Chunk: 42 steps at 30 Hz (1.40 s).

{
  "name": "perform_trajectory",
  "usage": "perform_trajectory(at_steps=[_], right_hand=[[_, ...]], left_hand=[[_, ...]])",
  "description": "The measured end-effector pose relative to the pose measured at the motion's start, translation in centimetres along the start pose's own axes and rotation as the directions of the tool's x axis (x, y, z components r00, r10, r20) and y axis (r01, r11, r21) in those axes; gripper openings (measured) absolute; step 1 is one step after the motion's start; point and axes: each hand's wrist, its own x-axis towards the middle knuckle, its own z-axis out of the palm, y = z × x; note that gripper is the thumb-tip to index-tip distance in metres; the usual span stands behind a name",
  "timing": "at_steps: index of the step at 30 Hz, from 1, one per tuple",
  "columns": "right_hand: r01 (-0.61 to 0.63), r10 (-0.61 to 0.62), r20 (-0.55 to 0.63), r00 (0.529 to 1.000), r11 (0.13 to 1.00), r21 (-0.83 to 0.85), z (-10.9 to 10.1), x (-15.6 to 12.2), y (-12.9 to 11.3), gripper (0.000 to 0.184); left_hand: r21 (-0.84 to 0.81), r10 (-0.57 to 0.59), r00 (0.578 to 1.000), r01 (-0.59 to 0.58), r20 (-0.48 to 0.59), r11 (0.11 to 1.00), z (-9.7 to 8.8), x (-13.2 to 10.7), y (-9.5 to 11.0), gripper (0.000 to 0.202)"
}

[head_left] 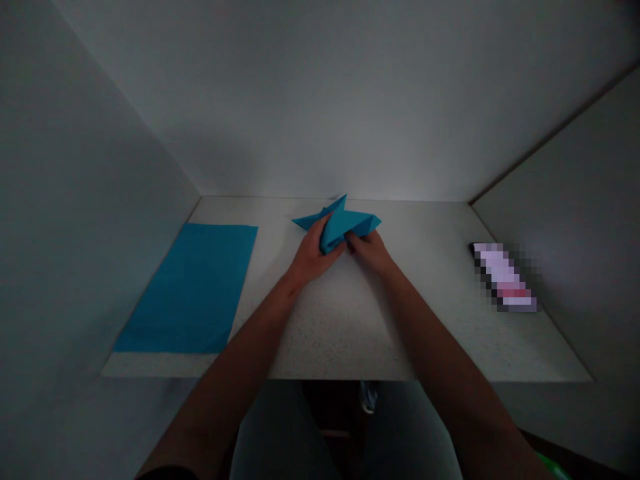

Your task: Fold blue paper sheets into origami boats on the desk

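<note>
A folded blue paper figure [353, 221] with several pointed flaps is held just above the back middle of the table. My left hand [313, 257] grips its left side, with the thumb toward the near edge and the fingers partly behind the paper. From the right, my right hand [369, 250] is closed on the lower right part, its fingertips tucked under the fold. One point of the paper sticks up, and others reach out to the left and right. The underside is hidden by the hands.
A flat blue sheet of paper [193, 290] lies on the left of the pale speckled table [340, 333]. On the right lies a phone [505, 277] with a lit, blurred screen. White walls [330, 100] close in the back and both sides.
</note>
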Motion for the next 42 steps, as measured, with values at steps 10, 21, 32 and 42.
perform_trajectory(at_steps=[10, 21, 32, 42], right_hand=[[-0.070, 0.069, 0.007, 0.998, 0.977, 0.199, 0.0, -0.6, -1.0, 0.060], [-0.053, 0.045, 0.039, 0.998, 0.970, 0.235, -0.3, -1.0, -1.9, 0.062], [-0.025, 0.015, 0.054, 0.998, 0.983, 0.184, -0.9, -0.7, -1.4, 0.047], [-0.060, 0.032, 0.141, 0.989, 0.979, 0.196, -0.2, -0.6, -1.2, 0.048]], left_hand=[[0.006, 0.161, 0.979, -0.163, 0.122, 0.987, -0.6, 0.0, 0.6, 0.091], [-0.067, -0.004, 0.994, 0.011, 0.105, 0.998, -1.5, 0.2, 2.4, 0.101], [-0.062, -0.007, 0.997, 0.012, 0.071, 0.998, -1.2, -0.1, 0.3, 0.084], [-0.125, -0.003, 0.994, 0.017, 0.111, 0.992, -1.2, -0.1, 0.0, 0.076]])
